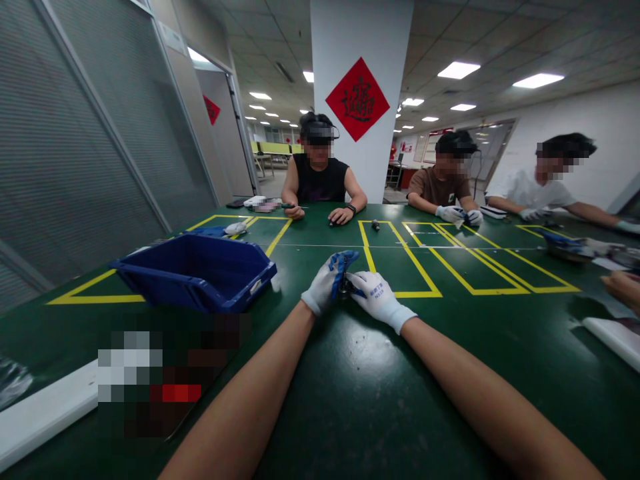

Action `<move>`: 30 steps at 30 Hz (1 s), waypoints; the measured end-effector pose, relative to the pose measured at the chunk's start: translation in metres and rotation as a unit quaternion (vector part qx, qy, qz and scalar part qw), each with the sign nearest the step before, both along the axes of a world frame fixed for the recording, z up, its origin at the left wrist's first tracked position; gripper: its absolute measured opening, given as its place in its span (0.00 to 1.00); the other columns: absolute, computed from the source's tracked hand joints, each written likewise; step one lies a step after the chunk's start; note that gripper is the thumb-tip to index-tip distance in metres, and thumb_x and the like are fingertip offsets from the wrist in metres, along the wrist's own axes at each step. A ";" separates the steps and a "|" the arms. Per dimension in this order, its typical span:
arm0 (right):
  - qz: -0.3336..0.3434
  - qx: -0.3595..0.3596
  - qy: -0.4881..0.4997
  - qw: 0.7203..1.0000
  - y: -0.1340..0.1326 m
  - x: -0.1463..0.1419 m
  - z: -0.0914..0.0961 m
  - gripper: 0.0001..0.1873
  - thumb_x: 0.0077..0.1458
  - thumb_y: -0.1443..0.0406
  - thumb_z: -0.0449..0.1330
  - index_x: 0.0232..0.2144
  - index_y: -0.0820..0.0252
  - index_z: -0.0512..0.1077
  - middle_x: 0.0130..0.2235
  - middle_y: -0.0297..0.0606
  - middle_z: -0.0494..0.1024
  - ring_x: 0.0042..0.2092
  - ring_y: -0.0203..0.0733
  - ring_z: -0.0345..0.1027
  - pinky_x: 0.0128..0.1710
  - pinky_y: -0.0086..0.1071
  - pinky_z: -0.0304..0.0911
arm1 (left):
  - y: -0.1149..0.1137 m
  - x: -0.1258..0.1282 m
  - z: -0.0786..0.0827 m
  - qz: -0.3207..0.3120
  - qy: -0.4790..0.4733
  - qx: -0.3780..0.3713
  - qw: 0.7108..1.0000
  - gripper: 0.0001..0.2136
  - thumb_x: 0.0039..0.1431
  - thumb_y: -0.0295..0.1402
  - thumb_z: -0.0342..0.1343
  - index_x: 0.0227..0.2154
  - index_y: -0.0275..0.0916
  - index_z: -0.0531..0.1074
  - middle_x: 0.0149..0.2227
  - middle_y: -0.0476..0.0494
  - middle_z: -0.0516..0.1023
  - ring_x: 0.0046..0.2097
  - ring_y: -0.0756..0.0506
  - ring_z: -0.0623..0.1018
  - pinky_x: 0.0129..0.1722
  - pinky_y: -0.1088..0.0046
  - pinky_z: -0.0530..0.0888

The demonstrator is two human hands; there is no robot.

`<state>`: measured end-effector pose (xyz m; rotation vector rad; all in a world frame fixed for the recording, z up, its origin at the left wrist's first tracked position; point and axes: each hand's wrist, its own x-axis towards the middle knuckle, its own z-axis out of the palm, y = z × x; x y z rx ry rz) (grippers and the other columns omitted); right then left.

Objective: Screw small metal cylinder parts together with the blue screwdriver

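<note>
Both my hands wear white work gloves and meet over the green table [380, 400]. My left hand [326, 283] is curled around a small dark metal part [345, 287] together with a blue-handled tool that sticks up past the fingers. My right hand [376, 297] pinches the same part from the right side. The part is mostly hidden between the gloves, so its shape is unclear.
A blue plastic bin [197, 270] stands at my left. Yellow tape rectangles [450, 260] mark the table. Three other people sit across and to the right, hands on the table. A white pillar [360, 100] with a red diamond sign rises behind. White trays lie at both near edges.
</note>
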<state>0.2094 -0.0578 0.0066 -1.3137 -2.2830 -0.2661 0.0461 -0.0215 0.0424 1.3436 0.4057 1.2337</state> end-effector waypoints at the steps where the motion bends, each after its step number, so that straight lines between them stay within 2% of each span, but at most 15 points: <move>1: 0.000 0.000 0.002 1.000 0.000 0.000 0.000 0.24 0.59 0.60 0.54 0.57 0.56 0.62 0.50 0.43 0.70 0.50 0.46 0.63 0.48 0.40 0.58 | 0.002 0.000 -0.003 -0.009 -0.004 0.002 1.000 0.17 0.53 0.38 0.60 0.44 0.34 0.70 0.54 0.34 0.71 0.57 0.39 0.69 0.61 0.61 0.61; 8: -0.006 -0.009 0.021 1.000 0.003 0.000 -0.004 0.22 0.58 0.60 0.56 0.55 0.55 0.65 0.50 0.43 0.71 0.50 0.46 0.63 0.48 0.40 0.58 | 0.008 -0.004 -0.019 -0.025 0.023 -0.045 0.998 0.21 0.51 0.40 0.62 0.46 0.34 0.69 0.54 0.31 0.71 0.55 0.37 0.71 0.56 0.57 0.65; 15: -0.003 -0.019 0.039 0.999 0.003 0.001 -0.004 0.24 0.57 0.60 0.57 0.56 0.55 0.64 0.50 0.43 0.71 0.52 0.46 0.63 0.50 0.41 0.57 | 0.015 -0.015 -0.026 -0.031 0.066 -0.005 0.997 0.18 0.51 0.36 0.61 0.43 0.33 0.72 0.50 0.33 0.74 0.51 0.38 0.74 0.56 0.57 0.66; 26: -0.002 -0.019 0.047 0.999 0.001 0.002 -0.003 0.24 0.56 0.60 0.58 0.55 0.55 0.65 0.49 0.42 0.72 0.50 0.45 0.64 0.50 0.40 0.58 | 0.011 -0.018 -0.019 -0.002 0.111 -0.005 0.994 0.19 0.50 0.42 0.62 0.42 0.34 0.74 0.47 0.35 0.76 0.48 0.40 0.75 0.53 0.61 0.68; 30: -0.001 -0.012 0.051 0.999 0.000 0.002 -0.003 0.23 0.56 0.60 0.58 0.54 0.55 0.66 0.49 0.42 0.72 0.51 0.45 0.64 0.50 0.40 0.58 | 0.011 -0.022 -0.019 -0.009 0.120 -0.021 0.992 0.21 0.51 0.45 0.61 0.43 0.34 0.74 0.48 0.35 0.76 0.48 0.40 0.75 0.52 0.62 0.69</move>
